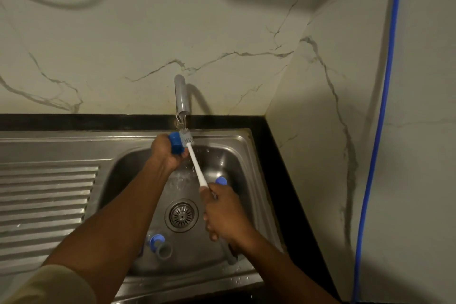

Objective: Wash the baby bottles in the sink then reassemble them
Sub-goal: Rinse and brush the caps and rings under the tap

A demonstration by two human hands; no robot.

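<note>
- Lying nearest, just near-left of the round steel drain strainer (181, 215), loose blue and grey bottle parts (159, 244) sit on the floor of the stainless steel sink (249, 153), probably parked there within reach until their turn.
- Just right of the strainer, the right hand (227, 215) curls its fingers tightly round the long white-handled bottle brush (197, 168), gripping low on the handle, likely for leverage.
- Beyond the strainer and to its right, a small blue cap (221, 181) rests on the basin floor.
- Farthest beyond the strainer, the left hand (167, 153) wraps its fingers round a blue plastic bottle piece (176, 143), holding it under the curved grey tap (181, 96) so the brush's bristles scrub it where water falls.
</note>
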